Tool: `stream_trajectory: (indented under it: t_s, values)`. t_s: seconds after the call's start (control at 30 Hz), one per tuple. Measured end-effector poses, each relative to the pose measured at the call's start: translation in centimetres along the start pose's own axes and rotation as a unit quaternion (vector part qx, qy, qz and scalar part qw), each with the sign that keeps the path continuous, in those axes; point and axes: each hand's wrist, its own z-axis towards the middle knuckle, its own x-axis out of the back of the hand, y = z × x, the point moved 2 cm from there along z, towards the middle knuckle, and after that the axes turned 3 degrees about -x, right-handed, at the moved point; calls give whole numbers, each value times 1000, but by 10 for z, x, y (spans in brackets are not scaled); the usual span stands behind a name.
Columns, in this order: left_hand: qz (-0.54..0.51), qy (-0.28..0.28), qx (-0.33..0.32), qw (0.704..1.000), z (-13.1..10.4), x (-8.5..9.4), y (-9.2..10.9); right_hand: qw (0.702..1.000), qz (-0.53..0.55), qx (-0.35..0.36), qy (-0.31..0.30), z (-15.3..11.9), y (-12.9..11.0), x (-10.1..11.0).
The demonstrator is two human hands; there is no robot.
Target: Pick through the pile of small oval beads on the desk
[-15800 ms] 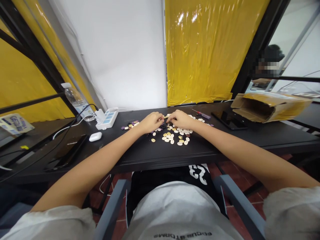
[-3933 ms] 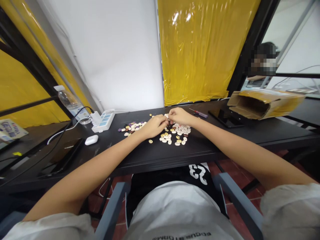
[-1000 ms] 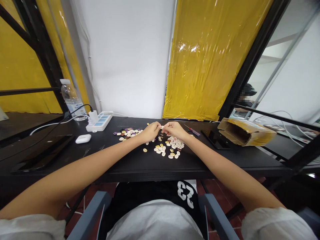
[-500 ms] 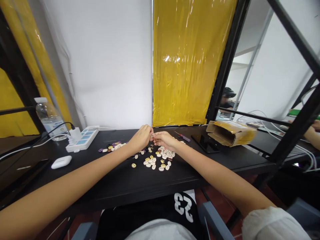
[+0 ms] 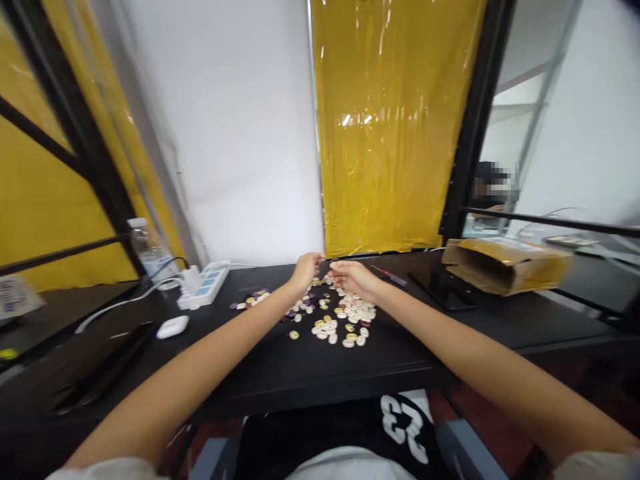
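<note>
Small oval button-like pieces lie scattered on the black table, mostly cream, with some yellow, purple and brown. My left hand [image 5: 307, 269] is above the far part of the scatter, its fingers pinched together at the tips. Facing it across a small gap is my right hand [image 5: 352, 277], its thumb and fingers also closed. Whatever either hand pinches is too small to make out. Below my right hand is a dense heap of cream pieces [image 5: 361, 311]. A lone yellow piece [image 5: 294, 335] lies nearer the table's front edge. My left wrist and forearm partly cover the pieces on the left.
Left of the pieces are a white power strip [image 5: 213, 283], an earbud case [image 5: 173, 327], a water bottle [image 5: 149, 250] and a dark tablet-like slab [image 5: 105, 367]. On the right are a screwdriver [image 5: 393, 277], a black phone [image 5: 445, 291] and an open cardboard box [image 5: 507, 267]. Someone sits beyond.
My hands, which met at the fingertips before, are now slightly apart. The camera has swung left, so the table things appear farther right.
</note>
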Motion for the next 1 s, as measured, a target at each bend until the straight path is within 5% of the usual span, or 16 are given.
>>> stream_trajectory:
  t_s: [0.3,0.67,1.0]
  values:
    - [-23,-6,32,999,-7,16,-14,995,-101,0,-16,5,4,6]
    - [14,-25,-34,999,14,36,-10,982,-182,22,44,46,-34,11]
    - [23,-17,-56,998,14,38,-21,962,-245,96,74,68,5,14]
